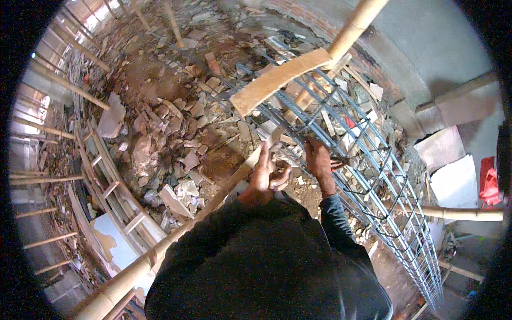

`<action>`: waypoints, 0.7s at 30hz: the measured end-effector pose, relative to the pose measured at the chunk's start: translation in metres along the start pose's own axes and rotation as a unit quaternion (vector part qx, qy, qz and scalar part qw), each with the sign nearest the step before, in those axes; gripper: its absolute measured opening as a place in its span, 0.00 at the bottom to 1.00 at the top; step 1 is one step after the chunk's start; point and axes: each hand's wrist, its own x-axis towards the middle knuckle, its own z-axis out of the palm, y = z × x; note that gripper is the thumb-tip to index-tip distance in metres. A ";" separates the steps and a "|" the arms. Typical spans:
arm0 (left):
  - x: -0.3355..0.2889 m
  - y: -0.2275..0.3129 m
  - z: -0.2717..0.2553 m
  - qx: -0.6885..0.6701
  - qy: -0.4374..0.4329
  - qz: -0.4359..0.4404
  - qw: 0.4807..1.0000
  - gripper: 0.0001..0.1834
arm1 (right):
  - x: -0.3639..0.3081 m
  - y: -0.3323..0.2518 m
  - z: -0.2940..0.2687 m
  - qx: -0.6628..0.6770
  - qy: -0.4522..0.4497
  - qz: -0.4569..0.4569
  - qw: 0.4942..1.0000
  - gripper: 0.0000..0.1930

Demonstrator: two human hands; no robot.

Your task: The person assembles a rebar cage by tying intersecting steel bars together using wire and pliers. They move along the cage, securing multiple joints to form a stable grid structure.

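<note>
Hands (pixel 261 175) (pixel 320 164) number two, at one steel rebar cage (pixel 372 172).

Head-worn fisheye view, left of pair: faces down over torso (pixel 266 261); left hand (pixel 262 176), right hand (pixel 320 162) near, rubble (pixel 160 125) farther.

Blue-grey rebar cage (pixel 368 154), tan plank (pixel 280 80)

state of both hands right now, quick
Left hand: partly curled, one digit extended; can't tell if it holds anything.
Right hand: fingers bent, beside the rebar cage; grip can't be told.
</note>
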 end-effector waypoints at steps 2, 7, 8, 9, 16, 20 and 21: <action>0.002 -0.011 0.002 -0.008 0.085 -0.017 0.996 0.37 | -0.001 0.005 0.001 0.019 -0.016 0.025 0.999 0.17; 0.003 -0.035 0.002 0.067 0.141 0.020 0.988 0.30 | -0.002 0.007 -0.002 0.040 -0.025 -0.017 0.999 0.19; 0.004 -0.039 -0.001 0.076 0.132 0.015 0.988 0.29 | -0.002 0.006 -0.003 0.044 -0.040 -0.008 0.998 0.20; 0.008 -0.045 -0.006 0.079 0.130 0.019 0.988 0.28 | -0.002 0.004 -0.004 0.050 -0.043 -0.006 0.998 0.20; 0.068 -0.053 -0.094 0.209 0.268 0.092 0.936 0.17 | -0.003 0.007 -0.005 0.054 -0.054 0.004 0.997 0.20; 0.095 -0.037 -0.128 0.288 0.222 0.067 0.929 0.27 | -0.002 0.013 0.000 0.057 -0.037 -0.010 0.998 0.22; 0.100 -0.032 -0.131 0.313 0.236 0.049 0.919 0.27 | -0.001 0.013 0.001 0.044 -0.027 -0.026 0.998 0.23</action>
